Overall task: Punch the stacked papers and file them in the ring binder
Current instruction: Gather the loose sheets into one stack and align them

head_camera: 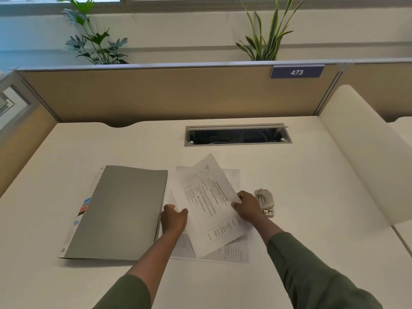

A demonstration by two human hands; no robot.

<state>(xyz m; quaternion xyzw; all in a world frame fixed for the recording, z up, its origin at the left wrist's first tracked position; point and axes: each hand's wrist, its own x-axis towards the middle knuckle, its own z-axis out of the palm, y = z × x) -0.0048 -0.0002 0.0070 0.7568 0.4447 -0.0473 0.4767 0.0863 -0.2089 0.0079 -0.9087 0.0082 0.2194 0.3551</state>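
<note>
Head view: early stage, nothing punched or filed; beside the closed ring binder, my left hand presses the papers flat, right hand pinches the top sheet's edge, hole punch untouched beyond.

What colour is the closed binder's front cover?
Plain grey ring binder, seen in the head view.

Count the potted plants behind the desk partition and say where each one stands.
2. A broad-leaved plant stands behind the partition at upper left; a sword-leaved plant at upper right, near the 473 sign. Their pots are hidden.
</note>
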